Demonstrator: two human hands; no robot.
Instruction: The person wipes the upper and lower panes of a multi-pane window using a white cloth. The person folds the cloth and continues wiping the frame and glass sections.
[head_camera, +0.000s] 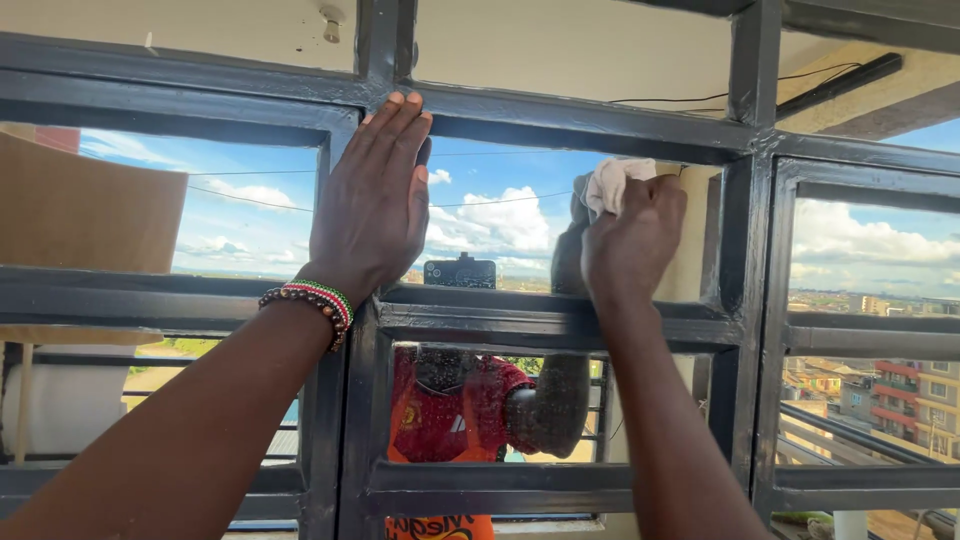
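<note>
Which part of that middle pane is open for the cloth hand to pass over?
Open glass lies between the left hand, flat on the black upright, and the right hand pressing the cloth near the pane's upper right corner. The strip above the lower crossbar is also open.

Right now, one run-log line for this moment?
left hand: flat on window frame | right hand: presses cloth to glass pane

left hand (372, 200) flat on window frame (560, 125), right hand (632, 240) pressing cloth (612, 182) on pane to its right
</note>
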